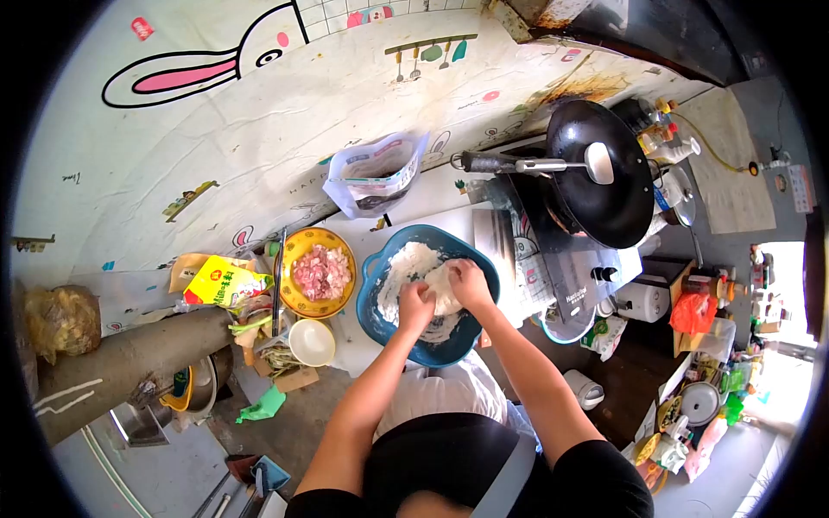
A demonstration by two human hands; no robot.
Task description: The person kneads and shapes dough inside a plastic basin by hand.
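A blue basin (370, 324) stands on the white counter in front of me, with loose white flour (414, 259) spread over its bottom. Both my hands are inside it. Between them is a pale lump of dough (442, 293), dusted with flour. My left hand (416, 307) grips the lump's left side with curled fingers. On the right side, my right hand (469, 285) has its fingers closed around the dough. Left of the basin, a yellow bowl (283, 293) holds chopped pink meat (321, 272). An empty-looking white bowl (312, 343) sits just below that one.
A black wok (604, 203) with a spatula (598, 164) across it rests on the stove (596, 281) to the right. Behind the basin stands an open plastic bag (376, 177). A yellow-green seasoning packet (224, 282) and vegetables lie at the left, above a thick pipe (129, 354).
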